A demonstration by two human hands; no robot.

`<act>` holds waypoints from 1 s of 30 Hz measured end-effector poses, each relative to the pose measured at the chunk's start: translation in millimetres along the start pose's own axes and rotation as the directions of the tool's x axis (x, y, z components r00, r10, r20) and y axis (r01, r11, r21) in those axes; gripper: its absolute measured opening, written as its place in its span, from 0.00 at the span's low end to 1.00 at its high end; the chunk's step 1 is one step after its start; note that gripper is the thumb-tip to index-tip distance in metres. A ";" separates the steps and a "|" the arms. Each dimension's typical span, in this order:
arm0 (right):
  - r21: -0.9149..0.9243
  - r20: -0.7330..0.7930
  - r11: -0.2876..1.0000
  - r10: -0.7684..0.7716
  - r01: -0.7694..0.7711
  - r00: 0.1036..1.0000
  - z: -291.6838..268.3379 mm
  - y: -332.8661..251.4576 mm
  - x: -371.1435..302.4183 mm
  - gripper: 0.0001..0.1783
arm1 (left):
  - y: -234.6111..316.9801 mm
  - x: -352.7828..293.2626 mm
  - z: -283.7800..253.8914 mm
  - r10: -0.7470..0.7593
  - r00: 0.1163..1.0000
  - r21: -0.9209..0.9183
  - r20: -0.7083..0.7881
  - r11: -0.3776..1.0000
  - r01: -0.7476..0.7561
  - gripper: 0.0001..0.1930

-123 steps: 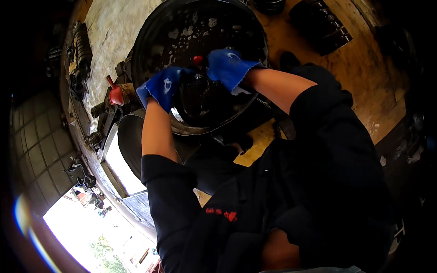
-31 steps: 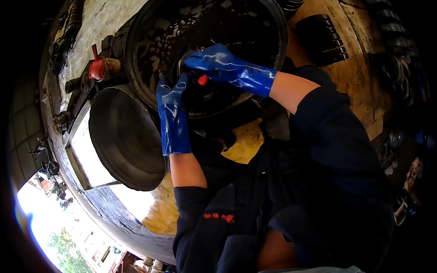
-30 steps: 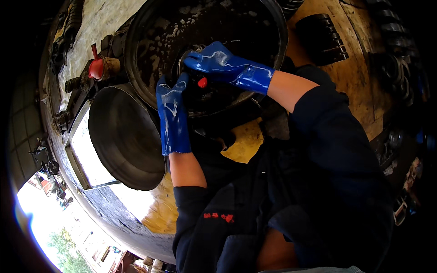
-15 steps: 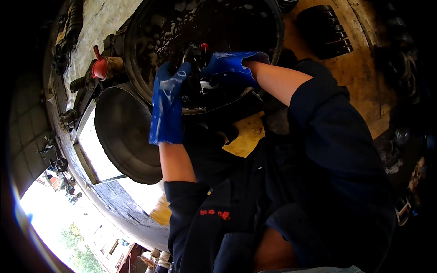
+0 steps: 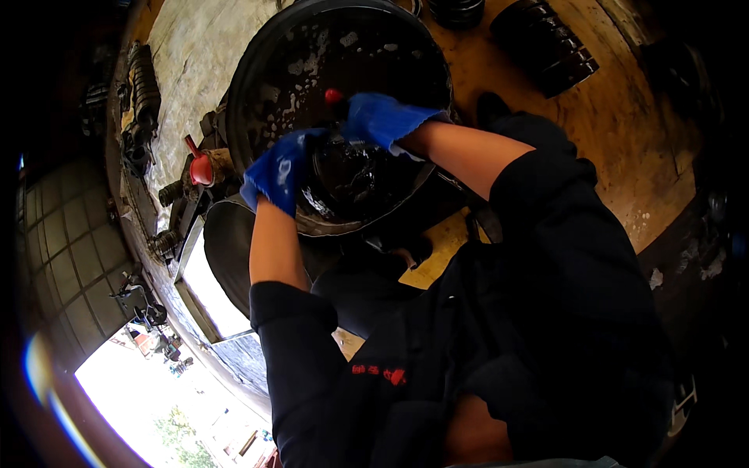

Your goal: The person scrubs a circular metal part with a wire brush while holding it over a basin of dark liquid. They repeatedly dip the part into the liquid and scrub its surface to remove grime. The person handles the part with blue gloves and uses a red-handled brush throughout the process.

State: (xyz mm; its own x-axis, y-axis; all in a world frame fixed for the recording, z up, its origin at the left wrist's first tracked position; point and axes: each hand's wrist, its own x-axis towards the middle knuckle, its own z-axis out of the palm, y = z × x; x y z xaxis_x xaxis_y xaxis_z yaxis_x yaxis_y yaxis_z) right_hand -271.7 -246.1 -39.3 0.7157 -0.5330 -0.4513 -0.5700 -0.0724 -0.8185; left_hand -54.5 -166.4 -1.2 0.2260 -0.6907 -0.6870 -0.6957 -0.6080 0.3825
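- Gripping a glossy black round part (image 5: 355, 175) at its left edge: blue-gloved left hand (image 5: 277, 168).
- Part lies inside wide black round tub (image 5: 243, 82).
- Blue-gloved right hand (image 5: 390, 121) near small red tip (image 5: 334, 95); cannot tell its grasp.

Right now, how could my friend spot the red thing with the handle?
Find the big round black tub. Just left of it is the red thing, cup-shaped with a thin handle. Its bright colour stands out from the brown and black around it.

Left hand (image 5: 275, 170) | now slanting rightward (straight ahead a second ago)
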 end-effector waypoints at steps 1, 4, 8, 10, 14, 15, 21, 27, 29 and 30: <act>0.084 -0.056 0.996 0.020 -0.016 0.998 -9.3 -0.2 4.0 0.16 | 3.0 -11.1 7.5 -0.033 0.999 -0.167 -0.022 0.986 0.029 0.21; 0.161 -0.313 0.921 -0.292 0.354 0.904 -27.6 4.0 2.8 0.19 | 9.9 -67.4 42.0 -0.131 0.984 -0.657 -0.121 0.753 0.020 0.22; 0.454 -0.289 0.871 -0.054 0.187 0.956 -43.0 -19.7 8.6 0.23 | -15.7 -94.5 103.9 -0.108 0.902 -0.825 -0.418 0.461 -0.327 0.28; 0.453 -0.330 0.850 -0.119 0.268 0.937 -29.9 -36.0 -5.7 0.24 | -35.2 -88.7 111.6 -0.030 0.878 -0.757 -0.477 0.521 -0.394 0.25; 0.049 -0.020 0.990 -0.128 0.129 0.992 10.7 -88.7 -28.2 0.19 | -78.0 -75.4 120.1 -0.101 0.911 -0.808 -0.400 0.509 -0.298 0.22; -0.004 0.002 0.922 -0.388 0.388 0.922 27.7 -67.5 -11.3 0.17 | -69.8 -63.4 123.1 -0.135 0.893 -0.854 -0.429 0.382 -0.353 0.21; 0.049 -0.275 0.924 -0.352 0.379 0.895 22.1 -50.6 47.2 0.18 | -53.5 -65.8 119.9 0.032 0.895 -0.785 -0.446 0.465 -0.408 0.21; 0.182 -0.365 0.977 -0.035 0.109 0.930 -7.6 -20.7 52.5 0.18 | -44.5 -83.4 113.0 -0.066 0.887 -0.806 -0.457 0.454 -0.381 0.21; 0.221 -0.369 0.974 0.046 0.040 0.928 -2.9 -13.7 42.8 0.19 | -49.8 -83.2 112.2 -0.077 0.894 -0.808 -0.442 0.466 -0.360 0.22; 0.240 -0.366 0.970 0.070 0.021 0.928 -1.3 -11.3 44.6 0.19 | -55.7 -82.9 113.8 -0.110 0.889 -0.816 -0.445 0.459 -0.352 0.22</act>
State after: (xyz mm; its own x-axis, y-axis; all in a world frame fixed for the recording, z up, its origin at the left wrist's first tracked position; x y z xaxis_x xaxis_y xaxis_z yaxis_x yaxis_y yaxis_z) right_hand -233.8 -270.2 -49.7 0.4767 -0.8079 -0.3464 -0.4409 0.1212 -0.8893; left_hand -112.1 -30.7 -35.9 0.5810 -0.7213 -0.3772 0.1577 -0.3549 0.9215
